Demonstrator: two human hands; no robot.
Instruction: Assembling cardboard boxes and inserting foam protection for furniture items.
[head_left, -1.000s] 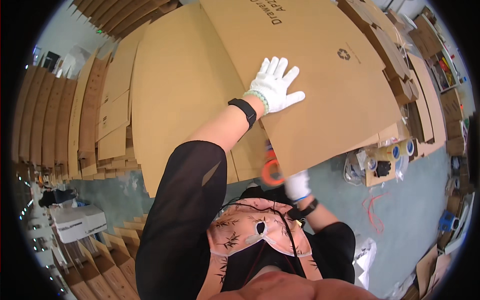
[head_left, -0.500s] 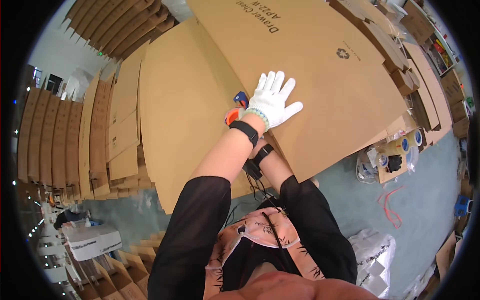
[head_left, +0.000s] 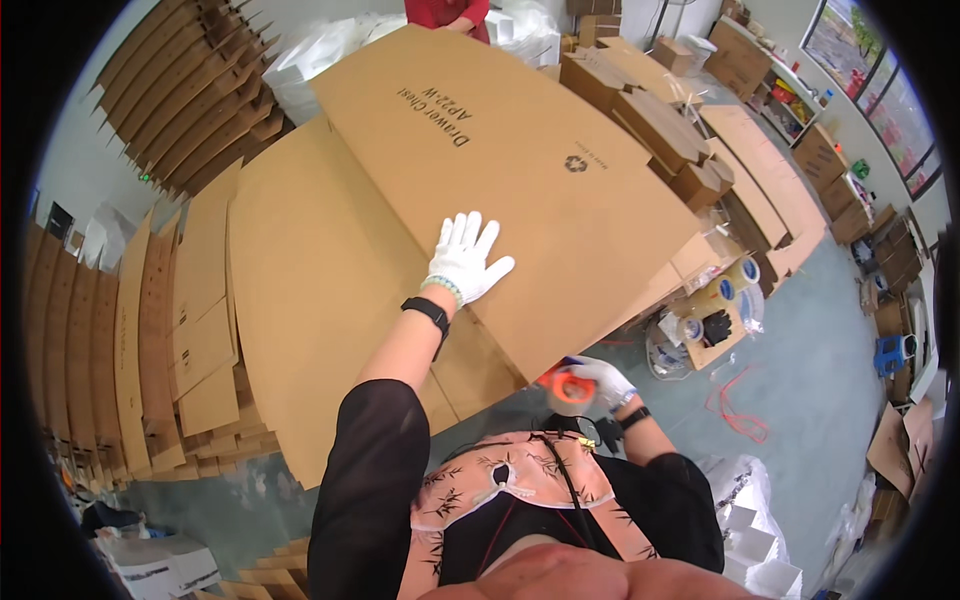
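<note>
My left hand (head_left: 466, 262), in a white knit glove, lies flat with fingers spread on a large brown cardboard flap (head_left: 540, 225) that carries dark print. Beneath it runs the seam where this flap meets the other wide cardboard panel (head_left: 310, 270) on the left. Beside the flap's near edge my right hand (head_left: 603, 382), also gloved, is closed around an orange-red tape dispenser (head_left: 571, 388) with a roll of clear tape. The fingers under the dispenser are partly hidden, and the dispenser looks a little blurred.
Upright folded cartons (head_left: 75, 340) line the left side. Long cardboard boxes (head_left: 650, 125) lie at the back right. Tape rolls (head_left: 722, 288) stand on a cluttered stand to the right. A person in red (head_left: 446, 15) is beyond the cardboard. Red strap (head_left: 738, 405) lies on the floor.
My right hand has come from beneath my left arm to the cardboard's near right edge, bringing the tape dispenser. My left hand stays flat by the seam. The whole view has shifted.
</note>
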